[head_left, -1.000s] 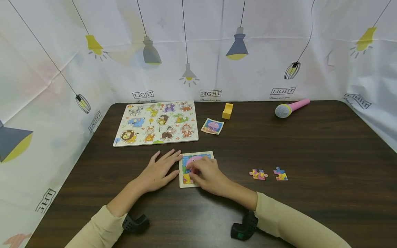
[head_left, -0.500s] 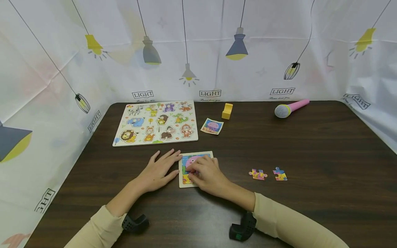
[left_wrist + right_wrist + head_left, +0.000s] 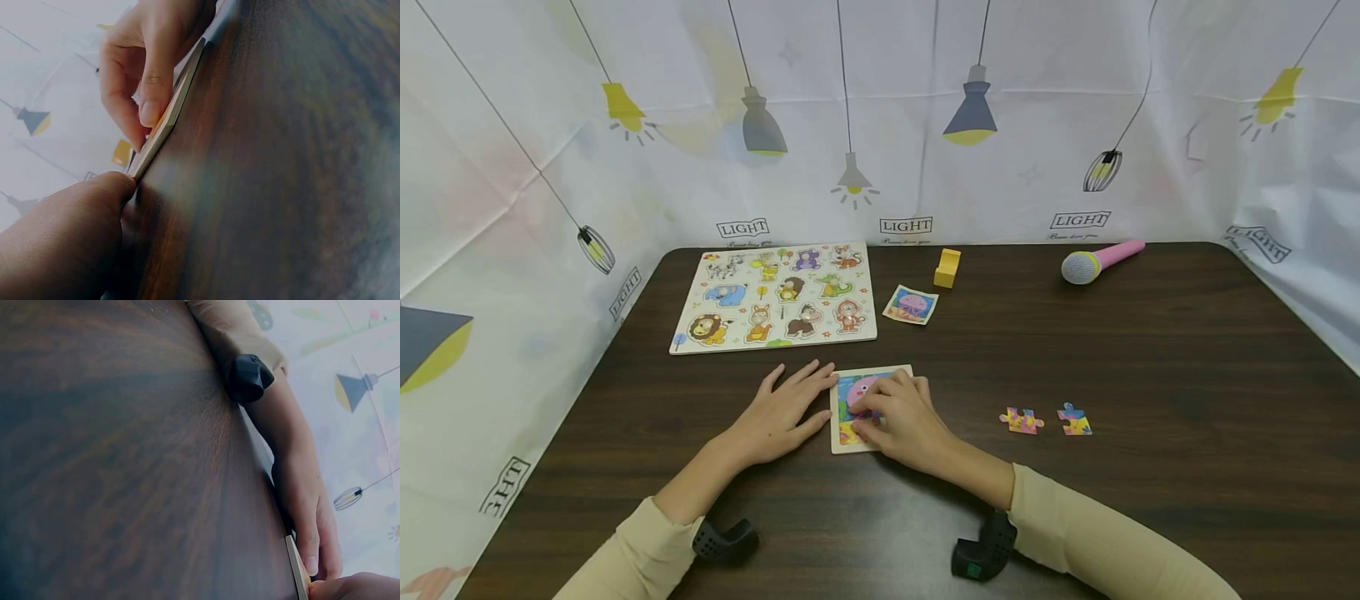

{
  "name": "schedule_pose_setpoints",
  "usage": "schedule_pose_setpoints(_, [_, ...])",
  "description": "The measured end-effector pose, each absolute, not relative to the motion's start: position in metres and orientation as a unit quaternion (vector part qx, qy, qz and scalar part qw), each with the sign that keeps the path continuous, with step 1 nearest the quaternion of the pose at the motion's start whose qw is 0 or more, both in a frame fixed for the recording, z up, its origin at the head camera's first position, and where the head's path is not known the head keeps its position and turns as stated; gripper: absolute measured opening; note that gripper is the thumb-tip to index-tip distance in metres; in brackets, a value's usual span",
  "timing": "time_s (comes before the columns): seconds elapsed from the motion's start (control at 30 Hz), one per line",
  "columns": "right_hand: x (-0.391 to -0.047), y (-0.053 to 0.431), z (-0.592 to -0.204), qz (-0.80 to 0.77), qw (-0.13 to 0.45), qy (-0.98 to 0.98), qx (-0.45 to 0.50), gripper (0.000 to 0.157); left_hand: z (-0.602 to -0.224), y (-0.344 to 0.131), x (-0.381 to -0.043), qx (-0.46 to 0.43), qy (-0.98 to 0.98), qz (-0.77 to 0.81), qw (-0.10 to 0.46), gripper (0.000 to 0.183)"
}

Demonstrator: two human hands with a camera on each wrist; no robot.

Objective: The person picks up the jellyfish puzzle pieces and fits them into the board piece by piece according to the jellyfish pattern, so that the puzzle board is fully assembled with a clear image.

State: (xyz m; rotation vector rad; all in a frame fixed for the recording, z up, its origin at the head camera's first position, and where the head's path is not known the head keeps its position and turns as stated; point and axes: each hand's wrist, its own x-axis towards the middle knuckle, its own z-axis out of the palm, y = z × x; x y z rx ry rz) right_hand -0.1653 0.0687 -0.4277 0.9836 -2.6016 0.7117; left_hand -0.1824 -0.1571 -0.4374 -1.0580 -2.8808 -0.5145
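In the head view, a small jigsaw puzzle board (image 3: pixel 847 447) with a pale frame and a pink sea-creature picture lies on the table, partly covered by my right hand (image 3: pixel 906 421). That hand's thumb and index finger bend down onto the picture and pinch a small puzzle piece, mostly hidden beneath them. My left hand (image 3: pixel 786 421) lies flat with fingers spread, its fingertips and thumb touching the board's left edge. Two loose puzzle pieces, one pink and yellow (image 3: pixel 1022 420) and one blue and yellow (image 3: pixel 1075 420), lie to the right.
Behind the hands lies a large animal puzzle board (image 3: pixel 775 296). A small picture card (image 3: pixel 912 305), a yellow block (image 3: pixel 947 268) and a pink toy microphone (image 3: pixel 1102 262) sit along the back of the dark wooden table (image 3: pixel 1150 350). A printed curtain hangs behind.
The right thumb and fingers shift very slightly over the puzzle board. My left hand stays in place, and the loose pieces have not moved; the whole view drifts a little left.
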Motion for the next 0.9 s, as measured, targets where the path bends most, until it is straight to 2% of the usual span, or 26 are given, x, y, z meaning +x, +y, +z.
schedule_pose_setpoints(0.2, [-0.1661, 0.0692, -0.4264, 0.210, 0.166, -0.897, 0.352, 0.006, -0.4377, -0.1574, -0.1823, -0.341, -0.925, -0.169, 0.013, 0.053])
schedule_pose_setpoints(0.4, [-0.1662, 0.0694, -0.4261, 0.192, 0.165, -0.899, 0.358, 0.009, -0.4384, -0.1575, -0.1823, -0.340, -0.925, -0.169, 0.014, 0.053])
schedule_pose_setpoints(0.9, [-0.1689, 0.0684, -0.4276, 0.170, 0.222, -0.879, 0.387, 0.013, -0.4367, -0.1574, -0.1817, -0.339, -0.925, -0.170, 0.014, 0.052])
